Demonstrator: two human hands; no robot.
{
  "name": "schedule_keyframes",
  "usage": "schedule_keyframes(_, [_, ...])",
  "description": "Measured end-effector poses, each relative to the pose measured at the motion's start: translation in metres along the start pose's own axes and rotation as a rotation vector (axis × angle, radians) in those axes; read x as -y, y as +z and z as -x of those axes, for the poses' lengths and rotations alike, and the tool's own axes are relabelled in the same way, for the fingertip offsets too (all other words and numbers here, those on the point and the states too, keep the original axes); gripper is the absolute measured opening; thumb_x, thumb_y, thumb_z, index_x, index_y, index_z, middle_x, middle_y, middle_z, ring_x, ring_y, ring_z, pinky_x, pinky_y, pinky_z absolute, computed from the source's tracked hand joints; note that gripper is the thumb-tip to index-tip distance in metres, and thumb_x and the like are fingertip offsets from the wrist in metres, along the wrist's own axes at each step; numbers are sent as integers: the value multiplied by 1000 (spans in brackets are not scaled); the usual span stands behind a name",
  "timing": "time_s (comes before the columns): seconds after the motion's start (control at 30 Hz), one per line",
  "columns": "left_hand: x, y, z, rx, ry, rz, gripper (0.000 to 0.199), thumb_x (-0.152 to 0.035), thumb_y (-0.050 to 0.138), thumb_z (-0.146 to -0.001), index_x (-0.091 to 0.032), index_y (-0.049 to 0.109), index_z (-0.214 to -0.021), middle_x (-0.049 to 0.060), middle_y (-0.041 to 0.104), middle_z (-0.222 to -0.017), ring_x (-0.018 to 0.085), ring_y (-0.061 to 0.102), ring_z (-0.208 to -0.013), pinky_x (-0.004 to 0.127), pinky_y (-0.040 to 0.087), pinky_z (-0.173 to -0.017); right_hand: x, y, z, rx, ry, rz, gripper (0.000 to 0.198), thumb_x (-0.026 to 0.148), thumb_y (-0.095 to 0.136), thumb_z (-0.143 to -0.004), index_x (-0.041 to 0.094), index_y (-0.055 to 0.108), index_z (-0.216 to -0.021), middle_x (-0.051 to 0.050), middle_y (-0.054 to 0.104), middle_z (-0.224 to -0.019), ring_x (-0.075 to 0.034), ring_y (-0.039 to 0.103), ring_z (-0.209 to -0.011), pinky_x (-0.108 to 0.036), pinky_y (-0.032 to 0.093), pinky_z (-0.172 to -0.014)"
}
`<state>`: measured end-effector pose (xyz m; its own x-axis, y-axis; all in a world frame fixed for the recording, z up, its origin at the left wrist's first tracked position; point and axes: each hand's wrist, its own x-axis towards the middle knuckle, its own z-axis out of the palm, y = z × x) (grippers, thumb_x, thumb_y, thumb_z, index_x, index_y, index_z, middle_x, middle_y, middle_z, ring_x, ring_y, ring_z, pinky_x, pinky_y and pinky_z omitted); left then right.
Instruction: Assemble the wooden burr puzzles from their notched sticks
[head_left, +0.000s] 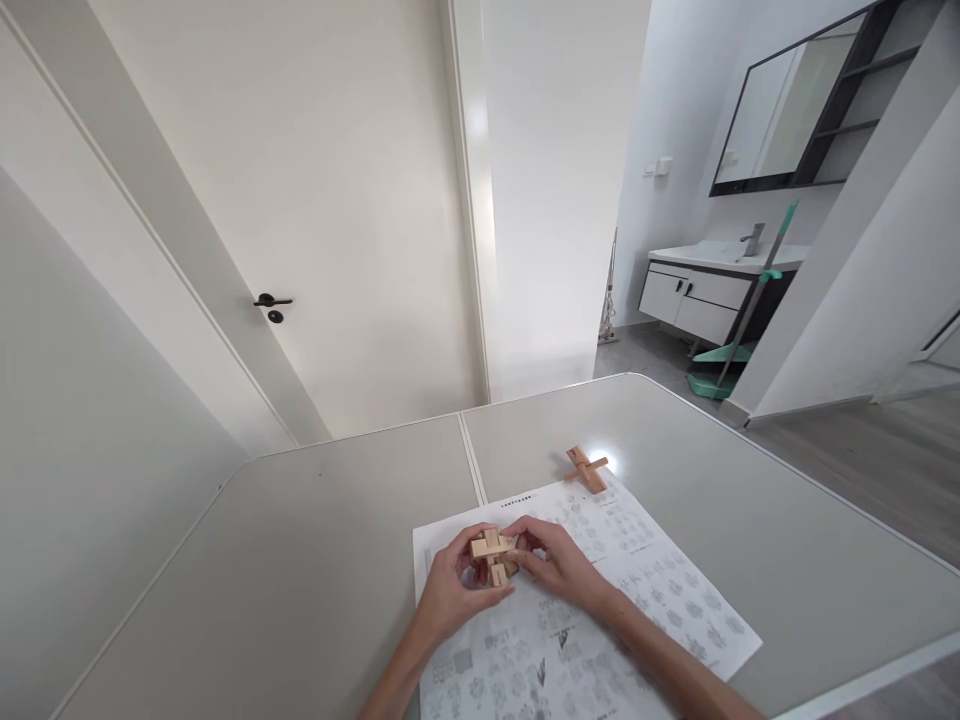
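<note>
gripping, head view: left hand (452,588) and right hand (556,566), fingers of both closed on one pale wooden cluster (491,546) between them, seen against the sheet (709,615); contact with the sheet, cannot tell. sheet: white, printed, on grey table (300,580). cross (587,469): reddish wood, at sheet's far corner. beyond: door (360,200); sink (720,256) at right, green dustpan (709,386) near.

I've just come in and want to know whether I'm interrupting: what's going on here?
A person at the table has both hands on a small cluster of wooden blocks. The left hand has its grip on one side, the right hand on the other, above a printed sheet. Some crossed wooden pieces lie near the sheet's far edge, with neither hand touching them.
</note>
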<state>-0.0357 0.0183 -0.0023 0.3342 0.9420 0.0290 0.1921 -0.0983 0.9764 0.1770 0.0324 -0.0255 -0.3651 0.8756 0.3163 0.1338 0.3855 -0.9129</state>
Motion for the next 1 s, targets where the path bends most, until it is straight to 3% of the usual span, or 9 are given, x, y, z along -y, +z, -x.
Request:
schedule_keyframes(0.53, [2, -1, -1, 18, -10, 85, 73, -34, 92, -65, -21, 60, -130, 11, 69, -124, 28, 65, -111, 38, 53, -93, 0, 0, 2, 0, -37, 52, 23, 41, 55, -100, 22, 64, -108, -4, 70, -85, -18, 62, -76, -25, 44, -61])
schedule_keyframes(1.0, [-3, 0, 1, 6, -1, -12, 69, -33, 90, -67, -22, 60, -128, 4, 65, -101, 17, 57, -83, 26, 46, -69, 1, 0, 1, 5, 6, -7, 26, 45, 58, -98, 21, 66, -105, -1, 66, -76, -17, 58, -69, -25, 40, -59])
